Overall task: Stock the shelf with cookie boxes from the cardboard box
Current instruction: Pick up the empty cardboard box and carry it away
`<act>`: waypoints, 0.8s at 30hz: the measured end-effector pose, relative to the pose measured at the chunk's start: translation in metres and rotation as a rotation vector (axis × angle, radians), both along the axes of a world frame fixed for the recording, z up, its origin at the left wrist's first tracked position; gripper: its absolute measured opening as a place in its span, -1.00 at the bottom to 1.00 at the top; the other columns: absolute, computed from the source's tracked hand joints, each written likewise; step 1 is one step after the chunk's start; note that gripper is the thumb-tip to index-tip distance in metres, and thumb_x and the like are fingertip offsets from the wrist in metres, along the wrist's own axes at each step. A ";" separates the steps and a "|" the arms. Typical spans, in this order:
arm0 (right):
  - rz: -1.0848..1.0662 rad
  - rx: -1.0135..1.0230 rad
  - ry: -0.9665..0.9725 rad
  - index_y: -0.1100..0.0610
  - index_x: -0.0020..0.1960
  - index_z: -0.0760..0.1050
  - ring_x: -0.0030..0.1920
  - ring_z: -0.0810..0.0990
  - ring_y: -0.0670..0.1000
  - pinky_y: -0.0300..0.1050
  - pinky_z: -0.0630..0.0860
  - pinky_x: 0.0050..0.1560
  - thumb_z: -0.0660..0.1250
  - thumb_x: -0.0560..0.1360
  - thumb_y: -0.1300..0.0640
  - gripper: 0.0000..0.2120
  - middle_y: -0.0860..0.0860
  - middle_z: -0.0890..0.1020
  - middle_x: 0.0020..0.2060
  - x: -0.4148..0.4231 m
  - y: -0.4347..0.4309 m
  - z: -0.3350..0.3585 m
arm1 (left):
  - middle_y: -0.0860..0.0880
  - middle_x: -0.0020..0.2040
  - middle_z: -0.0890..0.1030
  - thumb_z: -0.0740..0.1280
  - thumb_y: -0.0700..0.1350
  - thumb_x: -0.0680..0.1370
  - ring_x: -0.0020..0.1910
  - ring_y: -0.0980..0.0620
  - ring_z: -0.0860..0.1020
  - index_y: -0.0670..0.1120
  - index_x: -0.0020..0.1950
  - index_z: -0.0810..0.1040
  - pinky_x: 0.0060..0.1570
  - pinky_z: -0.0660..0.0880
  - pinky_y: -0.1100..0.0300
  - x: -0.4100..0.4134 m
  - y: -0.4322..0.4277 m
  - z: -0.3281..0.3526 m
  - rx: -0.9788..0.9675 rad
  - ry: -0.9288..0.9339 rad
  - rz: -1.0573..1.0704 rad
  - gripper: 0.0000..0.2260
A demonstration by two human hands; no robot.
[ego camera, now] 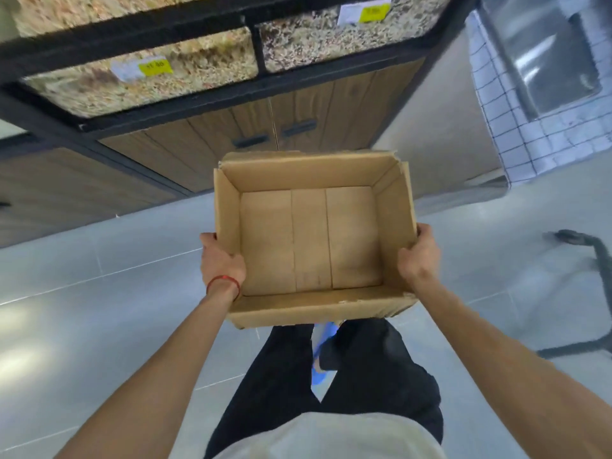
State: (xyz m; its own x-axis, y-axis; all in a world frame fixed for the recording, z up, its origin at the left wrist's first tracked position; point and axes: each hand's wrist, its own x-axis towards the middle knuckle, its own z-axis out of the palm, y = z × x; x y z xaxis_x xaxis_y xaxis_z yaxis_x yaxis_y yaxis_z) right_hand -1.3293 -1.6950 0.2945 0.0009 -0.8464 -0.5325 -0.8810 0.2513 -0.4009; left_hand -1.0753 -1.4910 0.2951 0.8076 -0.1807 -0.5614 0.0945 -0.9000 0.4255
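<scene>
A: Head view only. Where's the cardboard box (228, 220)?

B: Dead centre, held clear of the grey floor (99, 293) and open side up. Bare bottom, no cookie boxes in it.

A: Hands?

B: The left hand (222, 260) grips the left wall at 9 o'clock of the box, fingers curled over the rim, with a red band (223, 282) on the wrist. The right hand (419, 256) grips the right wall at 3 o'clock the same way.

A: Shelf?

B: The shelf (198, 26) runs across 12 o'clock: black frame, speckled fronts, yellow price tags (155, 67). Wooden cabinet doors (205, 150) sit below it. No cookie boxes are visible there, but it's blurry.

A: Step?

B: My read is that unloading's done and the empty is being carried.

A: Next?

B: Probably put the box down out of the way. Mind the black stand (592, 260) at 3 o'clock, it's a trip risk.
</scene>
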 end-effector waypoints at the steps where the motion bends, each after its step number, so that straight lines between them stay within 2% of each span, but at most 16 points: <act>1: 0.016 0.007 0.012 0.18 0.40 0.36 0.17 0.58 0.29 0.13 0.54 0.19 0.27 0.46 0.39 -0.49 0.23 0.62 0.16 0.004 -0.010 -0.007 | -0.18 0.01 0.51 0.15 -0.34 0.49 -0.05 -0.19 0.50 -0.17 0.17 0.28 -0.06 0.45 -0.04 0.001 -0.006 -0.006 0.017 0.014 0.012 -0.73; 7: 0.121 0.037 0.032 0.18 0.38 0.36 0.12 0.60 0.30 0.11 0.55 0.12 0.24 0.45 0.42 -0.49 0.24 0.63 0.12 0.018 -0.057 -0.058 | -0.17 0.05 0.52 0.27 -0.21 0.51 0.00 -0.24 0.53 -0.12 0.16 0.24 0.02 0.52 -0.13 0.009 -0.043 -0.050 0.129 0.061 0.046 -0.71; 12: 0.175 0.020 0.054 0.18 0.40 0.34 0.12 0.56 0.31 0.12 0.52 0.12 0.18 0.47 0.43 -0.48 0.25 0.60 0.14 0.022 -0.090 -0.111 | -0.23 0.10 0.52 0.23 -0.24 0.52 0.06 -0.31 0.53 -0.12 0.21 0.23 0.06 0.51 -0.21 0.001 -0.072 -0.097 0.253 0.062 0.057 -0.69; 16: 0.300 0.053 0.020 0.21 0.40 0.33 0.05 0.50 0.22 0.05 0.49 0.07 0.16 0.46 0.47 -0.48 0.21 0.57 0.15 0.020 -0.124 -0.159 | -0.24 0.14 0.51 0.22 -0.27 0.53 0.11 -0.32 0.52 -0.11 0.23 0.23 0.12 0.49 -0.19 -0.009 -0.088 -0.149 0.340 0.095 0.121 -0.68; 19: 0.387 0.057 0.019 0.22 0.40 0.34 0.16 0.52 0.28 0.16 0.54 0.19 0.18 0.47 0.46 -0.49 0.20 0.56 0.17 0.018 -0.149 -0.204 | -0.30 0.18 0.52 0.22 -0.31 0.51 0.14 -0.35 0.52 -0.14 0.28 0.25 0.17 0.49 -0.20 -0.016 -0.096 -0.199 0.319 0.108 0.169 -0.64; 24: 0.463 0.032 0.040 0.24 0.40 0.34 0.19 0.55 0.29 0.09 0.53 0.17 0.26 0.43 0.45 -0.46 0.24 0.58 0.19 0.016 -0.180 -0.301 | -0.34 0.19 0.52 0.22 -0.30 0.52 0.16 -0.37 0.50 -0.19 0.30 0.27 0.16 0.45 -0.16 -0.034 -0.116 -0.291 0.298 0.066 0.205 -0.64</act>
